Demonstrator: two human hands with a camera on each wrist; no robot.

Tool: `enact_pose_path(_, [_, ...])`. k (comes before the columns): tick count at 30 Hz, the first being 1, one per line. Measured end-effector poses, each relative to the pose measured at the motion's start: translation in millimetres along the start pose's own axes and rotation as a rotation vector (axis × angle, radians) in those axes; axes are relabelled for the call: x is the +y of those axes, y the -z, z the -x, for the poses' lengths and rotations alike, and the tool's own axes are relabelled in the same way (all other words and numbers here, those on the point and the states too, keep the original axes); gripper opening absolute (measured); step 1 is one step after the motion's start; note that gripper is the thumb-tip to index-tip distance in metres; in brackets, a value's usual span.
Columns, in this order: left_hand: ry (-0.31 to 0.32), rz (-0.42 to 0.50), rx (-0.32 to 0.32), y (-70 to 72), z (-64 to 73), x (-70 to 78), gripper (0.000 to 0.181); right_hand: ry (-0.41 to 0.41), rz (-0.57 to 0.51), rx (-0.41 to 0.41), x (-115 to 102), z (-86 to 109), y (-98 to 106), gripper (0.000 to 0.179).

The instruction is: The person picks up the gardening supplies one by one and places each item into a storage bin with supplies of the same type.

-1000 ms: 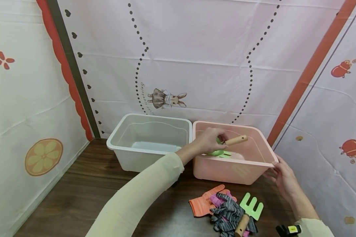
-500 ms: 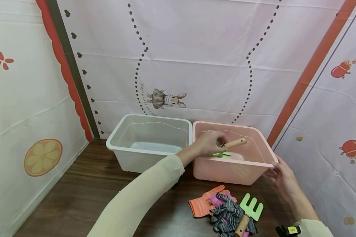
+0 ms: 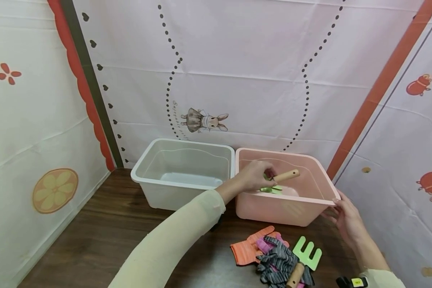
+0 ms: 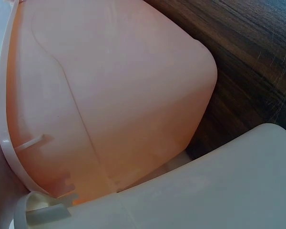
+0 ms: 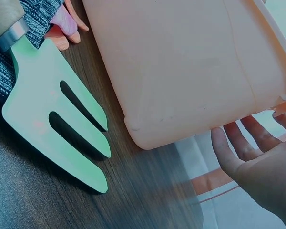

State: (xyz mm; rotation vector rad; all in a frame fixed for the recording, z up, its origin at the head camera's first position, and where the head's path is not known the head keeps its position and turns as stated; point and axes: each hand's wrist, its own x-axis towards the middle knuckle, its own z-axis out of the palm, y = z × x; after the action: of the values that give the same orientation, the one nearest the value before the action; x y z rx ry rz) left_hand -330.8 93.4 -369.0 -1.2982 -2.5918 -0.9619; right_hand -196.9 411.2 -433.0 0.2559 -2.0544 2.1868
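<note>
Inside the pink plastic bin (image 3: pixel 273 212), my left hand (image 3: pixel 256 175) pinches a small garden tool with a wooden handle (image 3: pixel 287 176) near its green neck. My fingers hide most of its head, so I cannot tell the kind. Another green piece (image 3: pixel 272 190) shows low in the bin, just below that hand. At the bin's front right corner my right hand (image 3: pixel 350 218) holds the rim, its fingers (image 5: pixel 238 140) reaching under the edge. In the left wrist view only the bin's pink side (image 4: pixel 109 86) shows, with neither the fingers nor the tool clearly visible.
A whitish bin (image 3: pixel 165 194) stands against the pink one on the left. In front lie orange (image 3: pixel 245 252) and dark striped gloves (image 3: pixel 279 260), with a green hand fork (image 3: pixel 307 254) on top. Printed cloth (image 3: pixel 237 80) rises behind the bins.
My left hand has sunk slightly in the pink bin with the tool, and the green part below it looks narrower. My right hand keeps its place on the rim.
</note>
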Motion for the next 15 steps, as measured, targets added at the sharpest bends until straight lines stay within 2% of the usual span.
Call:
enact_pose_path(7, [0.014,-0.039,-0.003,-1.5,0.3,0.8,0.019,-0.010,0.025,-0.003,-0.1,-0.1,0.0,0.052])
enact_pose_path(15, [0.000,-0.075,-0.011,-3.7,-1.8,0.8,0.019,0.001,0.004,0.000,0.4,0.9,0.6,0.048])
